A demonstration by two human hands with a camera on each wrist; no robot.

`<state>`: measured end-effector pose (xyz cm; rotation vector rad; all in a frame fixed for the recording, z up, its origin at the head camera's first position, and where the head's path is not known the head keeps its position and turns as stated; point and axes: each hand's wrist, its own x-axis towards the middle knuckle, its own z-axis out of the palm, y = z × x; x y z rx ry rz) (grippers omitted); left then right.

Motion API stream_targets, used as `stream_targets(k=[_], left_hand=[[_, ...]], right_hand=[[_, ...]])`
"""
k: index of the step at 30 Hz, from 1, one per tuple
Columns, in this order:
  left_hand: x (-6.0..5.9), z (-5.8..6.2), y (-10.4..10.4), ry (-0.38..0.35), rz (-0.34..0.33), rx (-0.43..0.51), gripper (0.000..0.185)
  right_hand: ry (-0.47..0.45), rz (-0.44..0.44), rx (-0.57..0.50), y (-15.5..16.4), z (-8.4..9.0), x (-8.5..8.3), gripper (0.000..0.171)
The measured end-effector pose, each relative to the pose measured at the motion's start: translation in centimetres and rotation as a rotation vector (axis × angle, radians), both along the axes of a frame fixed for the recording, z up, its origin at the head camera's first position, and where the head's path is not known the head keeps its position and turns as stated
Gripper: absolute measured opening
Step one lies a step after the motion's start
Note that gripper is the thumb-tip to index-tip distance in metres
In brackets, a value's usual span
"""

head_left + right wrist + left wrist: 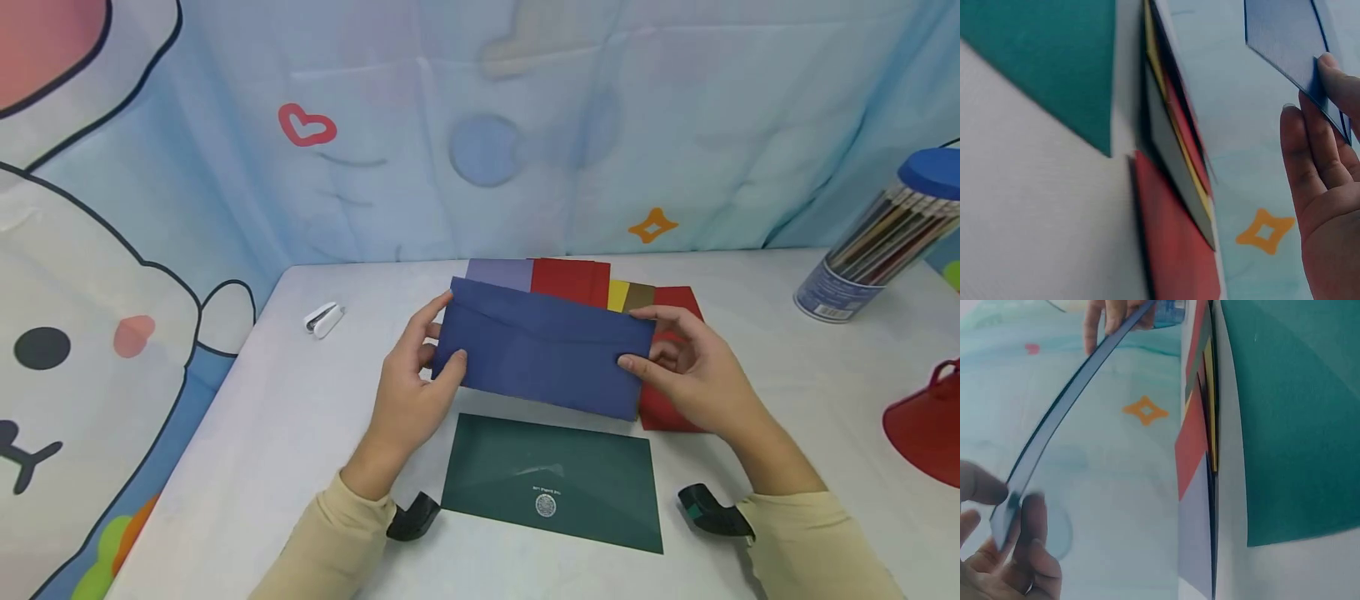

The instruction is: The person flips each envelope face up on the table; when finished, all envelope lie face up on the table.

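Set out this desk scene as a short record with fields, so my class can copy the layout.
Held item: blue envelope, raised above the table
Left hand: grips its left end
Right hand: pinches its right end
Nearest the person: dark green rectangle with a round pale emblem, lying flat
Behind the envelope: coloured papers, including lilac, red, yellow and brown
Left side: white stapler
Right side: pencil tub with blue lid; red object, partly out of frame
Backdrop: printed blue curtain

Green envelope point(555, 467), pencil tub point(877, 242), print illegible
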<state>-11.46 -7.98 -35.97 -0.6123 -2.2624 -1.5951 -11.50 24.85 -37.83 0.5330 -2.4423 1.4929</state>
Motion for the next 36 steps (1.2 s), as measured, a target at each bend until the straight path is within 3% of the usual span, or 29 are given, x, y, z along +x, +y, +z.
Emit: stream_targets(k=[4,9,24,36], left_hand=[[-0.2,-0.1,-0.2,0.030,0.017,-0.087,0.057],[-0.5,-0.1,-0.5,0.004,-0.006,-0.155,0.054],[-1.3,0.1,-2.3,-0.185,-0.150,-0.239,0.073],[-2.0,-1.0,-3.1,-0.350,-0.263,-0.320,0.060]], right_hand=[[-0.039,0.032,-0.011,0.2,0.6,0.2,0.058],[-0.064,0.038,0.001,0.7,1.0,0.5,0.060],[-0.187,0.079,0.029,2.0,1.6,1.0,0.059],[-0.338,0.169,0.119,1.9,1.5,0.8,0.054]])
